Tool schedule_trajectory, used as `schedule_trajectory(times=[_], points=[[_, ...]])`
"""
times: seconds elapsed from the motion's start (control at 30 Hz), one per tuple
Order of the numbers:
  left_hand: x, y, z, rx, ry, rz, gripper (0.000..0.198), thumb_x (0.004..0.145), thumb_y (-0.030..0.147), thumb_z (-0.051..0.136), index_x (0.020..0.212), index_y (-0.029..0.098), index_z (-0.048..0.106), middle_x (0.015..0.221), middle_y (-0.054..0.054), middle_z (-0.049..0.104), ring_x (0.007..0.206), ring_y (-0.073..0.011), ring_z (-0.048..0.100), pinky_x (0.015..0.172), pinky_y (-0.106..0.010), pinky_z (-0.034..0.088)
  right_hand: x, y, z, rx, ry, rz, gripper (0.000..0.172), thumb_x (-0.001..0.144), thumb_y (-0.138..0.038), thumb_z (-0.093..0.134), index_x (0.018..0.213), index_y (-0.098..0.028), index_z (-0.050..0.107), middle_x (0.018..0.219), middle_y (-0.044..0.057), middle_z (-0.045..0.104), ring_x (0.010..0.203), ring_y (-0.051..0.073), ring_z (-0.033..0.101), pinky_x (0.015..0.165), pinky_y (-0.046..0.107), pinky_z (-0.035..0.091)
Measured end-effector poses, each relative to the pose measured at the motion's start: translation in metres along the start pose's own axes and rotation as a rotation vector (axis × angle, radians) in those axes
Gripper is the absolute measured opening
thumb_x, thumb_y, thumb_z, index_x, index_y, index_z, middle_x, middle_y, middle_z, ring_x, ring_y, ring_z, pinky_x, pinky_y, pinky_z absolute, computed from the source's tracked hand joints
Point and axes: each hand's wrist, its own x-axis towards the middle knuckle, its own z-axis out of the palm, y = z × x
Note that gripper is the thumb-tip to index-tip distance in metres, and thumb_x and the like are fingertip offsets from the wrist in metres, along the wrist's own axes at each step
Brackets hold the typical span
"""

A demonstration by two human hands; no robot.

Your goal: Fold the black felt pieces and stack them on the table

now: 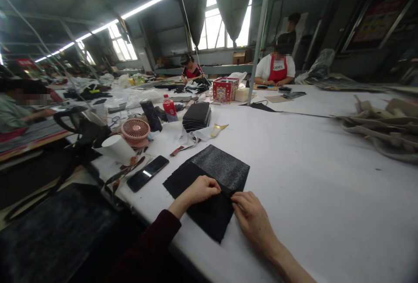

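Note:
A black fabric piece [209, 215] lies on the white tabletop, partly over a speckled dark grey panel [220, 163]. My left hand [203, 188] pinches the fabric's upper edge near the middle, thumb and fingers together. Close beside it on the right, my right hand [251, 213] grips the same edge at its right end between thumb and fingertips. A small fold of black cloth shows between the two hands. Whether the fabric is joined to the panel underneath I cannot tell.
Left of the fabric lies a phone [148, 173]. Beyond are a pink fan [135, 130], a white roll [117, 149], a stack of black pieces [196, 116], a gold tool [218, 130] and a red-labelled bottle [170, 108]. Grey pieces [388, 130] pile up at right. Co-workers sit at far tables.

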Motion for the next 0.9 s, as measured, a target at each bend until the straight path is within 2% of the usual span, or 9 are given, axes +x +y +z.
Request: schedule_trajectory(times=[0.2, 0.37, 0.43, 0.57, 0.67, 0.73, 0.9], points=[[0.004, -0.006, -0.008, -0.142, -0.078, -0.004, 0.021, 0.070, 0.030, 0.059, 0.077, 0.013, 0.071, 0.068, -0.002, 0.064, 0.060, -0.0132, 0.058, 0.060, -0.023, 0.049, 0.000, -0.008, 0.002, -0.073, -0.150, -0.055, 0.023, 0.093, -0.012, 0.047, 0.101, -0.022, 0.066, 0.107, 0.006, 0.064, 0.096, 0.022, 0.054, 0.083, 0.038, 0.044], [0.004, -0.012, -0.015, -0.184, 0.004, 0.002, 0.031, 0.080, 0.035, 0.050, 0.088, 0.011, 0.067, 0.078, -0.006, 0.064, 0.064, -0.0129, 0.060, 0.061, -0.024, 0.050, -0.004, -0.004, 0.005, -0.118, -0.151, -0.056, 0.025, 0.093, -0.012, 0.047, 0.106, -0.023, 0.066, 0.114, 0.007, 0.064, 0.098, 0.022, 0.054, 0.083, 0.039, 0.043], [0.002, -0.009, -0.013, -0.150, 0.015, 0.015, 0.032, 0.079, 0.038, 0.053, 0.088, 0.011, 0.067, 0.077, -0.006, 0.065, 0.063, -0.0139, 0.060, 0.060, -0.025, 0.049, -0.006, -0.003, 0.005, -0.110, -0.150, -0.048, 0.026, 0.093, -0.012, 0.046, 0.107, -0.024, 0.065, 0.115, 0.007, 0.063, 0.098, 0.023, 0.054, 0.083, 0.039, 0.043], [-0.008, 0.006, 0.002, -0.017, 0.052, 0.071, 0.022, 0.069, 0.034, 0.068, 0.083, 0.017, 0.070, 0.074, -0.003, 0.066, 0.070, -0.0180, 0.061, 0.066, -0.027, 0.047, -0.007, -0.003, 0.005, -0.103, -0.149, -0.027, 0.026, 0.093, -0.012, 0.047, 0.108, -0.025, 0.065, 0.115, 0.005, 0.064, 0.099, 0.023, 0.053, 0.084, 0.039, 0.043], [-0.014, 0.017, 0.011, 0.061, 0.103, 0.085, 0.011, 0.069, 0.024, 0.063, 0.075, 0.019, 0.070, 0.076, -0.004, 0.066, 0.077, -0.0201, 0.060, 0.075, -0.030, 0.045, -0.008, -0.003, 0.005, -0.104, -0.145, -0.032, 0.026, 0.093, -0.012, 0.047, 0.108, -0.024, 0.064, 0.116, 0.006, 0.063, 0.099, 0.023, 0.053, 0.083, 0.040, 0.042], [-0.014, 0.019, 0.010, 0.072, 0.105, 0.078, 0.014, 0.069, 0.020, 0.058, 0.072, 0.019, 0.071, 0.075, -0.003, 0.067, 0.077, -0.0200, 0.059, 0.077, -0.030, 0.044, -0.007, -0.003, 0.005, -0.101, -0.145, -0.037, 0.026, 0.094, -0.012, 0.045, 0.107, -0.024, 0.064, 0.115, 0.006, 0.063, 0.099, 0.023, 0.053, 0.083, 0.040, 0.042], [-0.003, 0.011, -0.004, -0.063, 0.018, 0.020, 0.013, 0.065, 0.020, 0.060, 0.069, 0.018, 0.073, 0.063, 0.001, 0.065, 0.062, -0.0148, 0.057, 0.062, -0.024, 0.041, -0.007, -0.006, 0.003, -0.099, -0.150, -0.030, 0.026, 0.094, -0.011, 0.045, 0.108, -0.024, 0.063, 0.116, 0.006, 0.063, 0.100, 0.023, 0.053, 0.085, 0.041, 0.041]])
